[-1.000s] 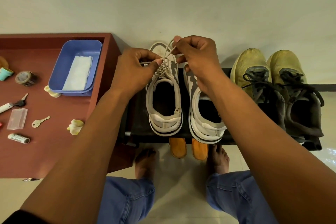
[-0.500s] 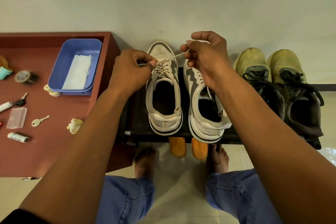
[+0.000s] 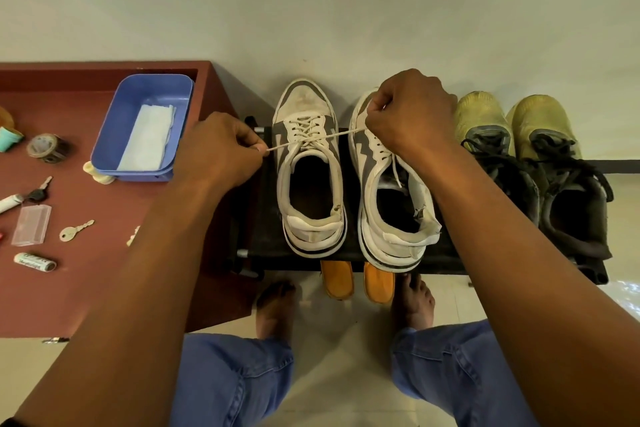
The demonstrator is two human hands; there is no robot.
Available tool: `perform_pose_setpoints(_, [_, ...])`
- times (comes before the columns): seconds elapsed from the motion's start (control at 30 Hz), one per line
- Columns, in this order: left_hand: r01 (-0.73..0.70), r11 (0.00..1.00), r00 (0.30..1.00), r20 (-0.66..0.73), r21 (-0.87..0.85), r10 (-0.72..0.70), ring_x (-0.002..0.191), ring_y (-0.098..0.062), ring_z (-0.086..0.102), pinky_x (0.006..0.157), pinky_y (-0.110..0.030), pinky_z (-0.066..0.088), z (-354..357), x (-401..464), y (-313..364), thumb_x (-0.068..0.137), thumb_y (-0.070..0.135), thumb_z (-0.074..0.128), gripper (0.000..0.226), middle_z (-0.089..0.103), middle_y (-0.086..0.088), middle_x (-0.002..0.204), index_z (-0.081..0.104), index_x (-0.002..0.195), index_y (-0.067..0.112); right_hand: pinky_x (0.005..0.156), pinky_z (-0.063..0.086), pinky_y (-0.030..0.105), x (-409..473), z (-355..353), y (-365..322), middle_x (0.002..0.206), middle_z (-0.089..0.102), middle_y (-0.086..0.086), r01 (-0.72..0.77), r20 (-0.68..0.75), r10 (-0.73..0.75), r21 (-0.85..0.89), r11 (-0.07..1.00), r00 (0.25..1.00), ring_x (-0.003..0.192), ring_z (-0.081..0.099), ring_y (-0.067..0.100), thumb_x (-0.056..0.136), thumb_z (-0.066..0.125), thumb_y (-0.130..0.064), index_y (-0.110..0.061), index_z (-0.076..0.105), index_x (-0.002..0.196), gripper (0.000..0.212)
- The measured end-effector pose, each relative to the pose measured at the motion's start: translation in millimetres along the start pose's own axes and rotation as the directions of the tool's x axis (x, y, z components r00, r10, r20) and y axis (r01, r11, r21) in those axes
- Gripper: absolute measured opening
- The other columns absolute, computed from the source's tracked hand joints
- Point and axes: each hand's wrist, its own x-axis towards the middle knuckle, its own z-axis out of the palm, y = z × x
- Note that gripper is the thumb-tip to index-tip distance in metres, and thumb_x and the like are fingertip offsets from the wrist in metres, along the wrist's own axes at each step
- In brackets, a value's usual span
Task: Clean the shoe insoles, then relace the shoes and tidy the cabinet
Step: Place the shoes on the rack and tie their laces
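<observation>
head view | step: relacing | grey-and-white laced sneaker (image 3: 310, 170) between the hands | left hand (image 3: 221, 149) and right hand (image 3: 412, 114) each pinch an end of its taut cream lace (image 3: 311, 140) | next, likely: tie a bow

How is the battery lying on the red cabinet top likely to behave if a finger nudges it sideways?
The battery is a small cylinder lying on its side, so it would probably roll rather than slide. It looks stiff and fairly heavy for its size. The cabinet top looks flat and smooth, so little would stop it.
</observation>
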Motion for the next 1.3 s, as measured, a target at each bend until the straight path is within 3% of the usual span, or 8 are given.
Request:
perform_pose_setpoints(0.17, [-0.022,1.000,0.999,0.026,0.016,0.021,0.075,-0.008,0.063,0.078,-0.032,0.054,4,1,2,0.095,0.030,0.073,0.007,0.074,0.005,0.094,0.079,0.096,0.026,0.091,0.041,0.041,-2,8,1,0.088,0.071,0.001,0.033,0.034,-0.031,-0.063,0.997,0.999,0.098,0.063,0.032,0.077,0.061,-0.016,-0.022,0.073,0.088,0.017])
perform_pose_setpoints(0.23, [-0.061,0.997,0.997,0.043,-0.047,0.063,0.081,-0.007,0.066,0.078,-0.027,0.055,3,1,4,0.095,0.030,0.074,0.007,0.075,0.009,0.098,0.079,0.099,0.030,0.086,0.034,0.041,-4,10,1,0.093,0.067,0.001,0.063,0.012,-0.062,-0.135,0.989,0.998,0.105,0.058,0.034,0.082,0.062,-0.024,-0.026,0.074,0.093,0.016])
perform_pose_setpoints(0.33, [-0.141,0.985,0.988,0.053,-0.102,0.147,0.093,-0.007,0.066,0.077,-0.018,0.050,3,-2,11,0.094,0.027,0.075,0.016,0.073,0.011,0.107,0.080,0.109,0.029,0.086,0.035,0.042,-7,6,-5,0.098,0.051,0.000,0.182,-0.008,-0.185,-0.133,0.974,0.983,0.111,0.049,0.035,0.085,0.063,-0.031,-0.031,0.076,0.096,0.018])
perform_pose_setpoints(0.43, [-0.185,0.976,0.980,0.054,-0.114,0.192,0.095,-0.008,0.067,0.089,-0.029,0.055,5,-3,17,0.093,0.026,0.076,0.016,0.075,0.007,0.108,0.081,0.108,0.026,0.092,0.037,0.042,-11,3,-15,0.107,0.062,-0.004,0.365,0.161,-0.350,-0.080,0.927,0.923,0.115,0.047,0.029,0.083,0.064,-0.030,-0.035,0.077,0.100,0.021])
perform_pose_setpoints(0.5, [-0.198,0.973,0.978,0.046,-0.114,0.205,0.091,-0.007,0.067,0.089,-0.029,0.056,6,-2,18,0.093,0.024,0.077,0.013,0.075,0.006,0.103,0.080,0.105,0.024,0.098,0.035,0.042,-15,7,-20,0.107,0.068,-0.009,0.409,0.251,-0.378,-0.084,0.909,0.891,0.117,0.048,0.025,0.082,0.067,-0.027,-0.035,0.076,0.101,0.022])
perform_pose_setpoints(0.83, [-0.230,0.965,0.969,0.068,-0.125,0.239,0.086,-0.008,0.068,0.082,-0.027,0.055,4,-2,20,0.094,0.020,0.074,0.007,0.073,0.007,0.091,0.075,0.100,0.023,0.103,0.036,0.043,-14,7,-19,0.090,0.073,-0.014,0.418,0.264,-0.397,-0.026,0.908,0.879,0.098,0.064,0.016,0.081,0.068,-0.030,-0.032,0.076,0.091,0.013])
perform_pose_setpoints(1.0, [-0.248,0.961,0.962,0.084,-0.120,0.258,0.088,-0.008,0.067,0.083,-0.028,0.056,3,-1,18,0.095,0.021,0.073,0.007,0.072,0.008,0.093,0.074,0.102,0.023,0.092,0.037,0.038,-12,11,-14,0.084,0.070,-0.012,0.418,0.246,-0.405,-0.002,0.908,0.881,0.091,0.063,0.016,0.082,0.066,-0.031,-0.027,0.072,0.082,0.007])
perform_pose_setpoints(1.3, [-0.238,0.965,0.966,0.078,-0.110,0.247,0.088,-0.009,0.067,0.082,-0.028,0.056,6,-1,19,0.096,0.021,0.072,0.008,0.072,0.006,0.094,0.074,0.104,0.021,0.100,0.039,0.040,-11,9,-15,0.091,0.074,-0.014,0.406,0.284,-0.396,0.026,0.914,0.873,0.098,0.064,0.013,0.082,0.070,-0.023,-0.032,0.077,0.092,0.015])
